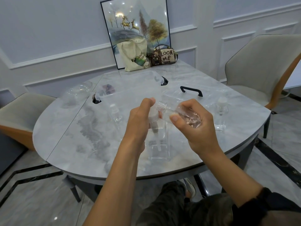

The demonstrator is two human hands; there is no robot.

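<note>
She has the left hand (141, 118) curled round a white pump (153, 115), its tube hanging down into the square bottle (158, 149) that stands on the bench (65, 128) just under her hands. The right hand (195, 126) grips a small bottle (180, 115), tipped on its side with the neck pointing at the pump. It looks to me like a refill in progress, pump lifted clear to free the mouth. Next she would need to bring the small neck right over the opening and tip slowly, or it spills; whether anything is flowing I cannot tell. A clear box (130, 84) sits behind
</note>
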